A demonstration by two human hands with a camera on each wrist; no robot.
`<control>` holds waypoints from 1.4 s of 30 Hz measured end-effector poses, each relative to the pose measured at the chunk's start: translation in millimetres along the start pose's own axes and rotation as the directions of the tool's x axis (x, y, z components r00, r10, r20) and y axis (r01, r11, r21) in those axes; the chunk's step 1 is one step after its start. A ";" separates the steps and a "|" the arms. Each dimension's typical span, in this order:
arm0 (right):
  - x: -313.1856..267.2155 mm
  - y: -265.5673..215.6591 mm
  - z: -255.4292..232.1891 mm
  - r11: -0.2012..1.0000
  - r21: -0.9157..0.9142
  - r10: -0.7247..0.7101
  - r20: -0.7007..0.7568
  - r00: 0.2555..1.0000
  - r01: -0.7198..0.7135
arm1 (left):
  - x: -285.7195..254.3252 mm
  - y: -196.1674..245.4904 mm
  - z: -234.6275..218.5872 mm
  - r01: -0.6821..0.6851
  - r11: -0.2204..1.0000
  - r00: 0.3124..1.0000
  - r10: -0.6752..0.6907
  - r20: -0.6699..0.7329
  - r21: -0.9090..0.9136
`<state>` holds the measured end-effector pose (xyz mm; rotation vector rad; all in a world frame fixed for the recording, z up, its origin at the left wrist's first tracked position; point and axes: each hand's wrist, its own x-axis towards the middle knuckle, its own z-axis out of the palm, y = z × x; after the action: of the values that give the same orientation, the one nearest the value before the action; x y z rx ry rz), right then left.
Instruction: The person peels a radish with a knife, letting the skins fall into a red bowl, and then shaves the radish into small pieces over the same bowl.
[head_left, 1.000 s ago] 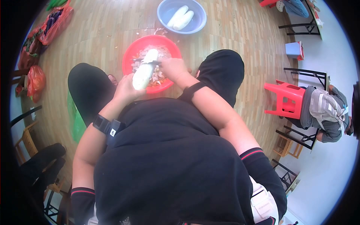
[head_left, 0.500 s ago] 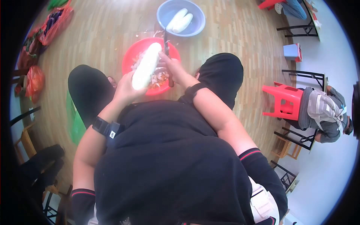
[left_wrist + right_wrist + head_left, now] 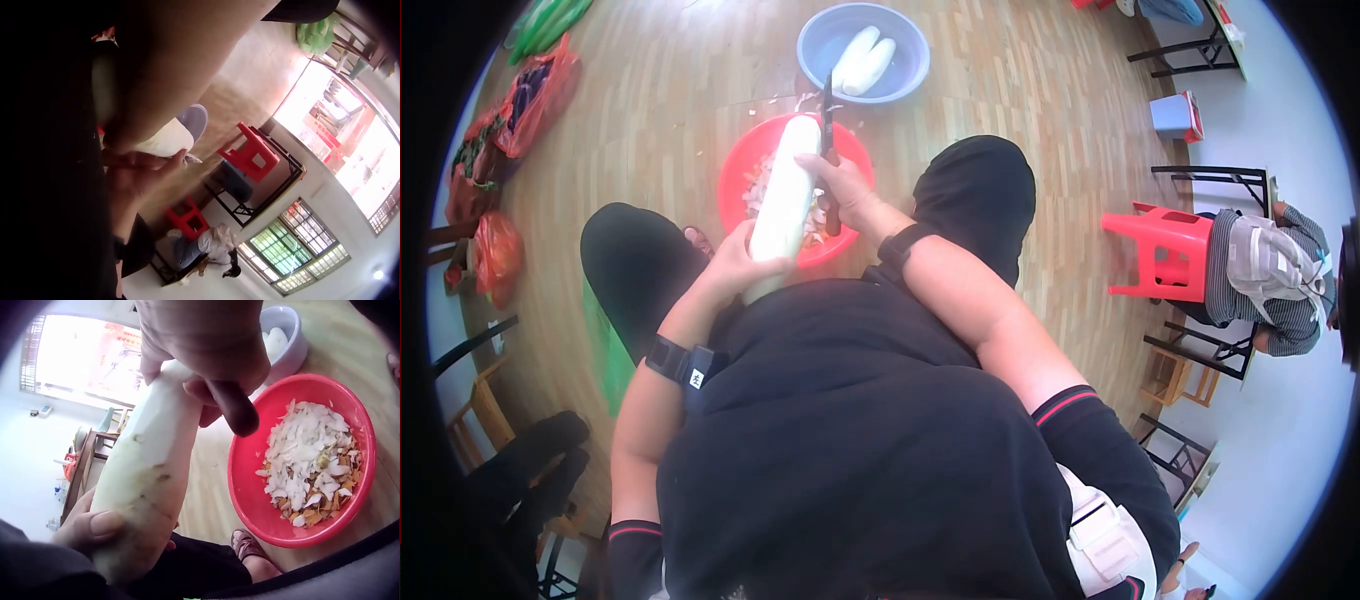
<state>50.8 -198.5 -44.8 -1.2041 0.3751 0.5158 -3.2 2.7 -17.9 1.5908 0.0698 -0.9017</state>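
Observation:
A long white radish (image 3: pixel 785 195) is held slantwise above a red basin (image 3: pixel 728 185). My left hand (image 3: pixel 738 262) grips its near end, the thumb lying across it; brownish marks show there in the right wrist view. My right hand (image 3: pixel 840 185) has its fingers round the brown handle of a knife (image 3: pixel 828 115), whose blade points away from me, and also touches the far end of the radish (image 3: pixel 150 456). White and orange-brown peelings (image 3: pixel 309 462) lie in the red basin (image 3: pixel 240 500), beside and below the radish.
Beyond the red basin stands a blue-grey basin (image 3: pixel 922 60) with two white radishes (image 3: pixel 865 62). Red bags (image 3: pixel 540 95) lie on the floor at the left. At the right, a person with a grey backpack (image 3: pixel 1268 262) sits by a red stool (image 3: pixel 1165 250).
The knife has swung from across the radish to beside it, blade pointing away. The radish has turned more upright in the head view and moved slightly nearer my body.

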 end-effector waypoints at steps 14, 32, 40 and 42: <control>15.9 10.0 -12.4 0.925 -0.219 -0.325 -0.031 0.945 0.311 | -0.2 -1.3 -2.3 0.025 0.980 1.000 -0.024 0.004 -0.199; -24.8 2.2 18.4 -0.086 -0.871 -0.180 0.491 0.852 0.483 | 0.9 0.5 -3.5 0.101 0.989 0.965 -0.124 -0.233 -0.106; -17.0 2.7 10.2 -0.168 -0.892 -0.204 0.448 0.870 0.420 | -1.4 7.3 -2.4 0.084 0.996 0.982 -0.089 -0.168 -0.039; -17.5 1.3 9.4 -0.187 -0.887 -0.210 0.457 0.865 0.423 | -1.9 7.2 -0.9 0.066 0.997 0.982 -0.072 -0.177 -0.041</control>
<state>35.7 -192.3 -33.5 -2.7002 -0.7421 0.3542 -0.3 2.5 -10.9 1.6414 0.2675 -0.8043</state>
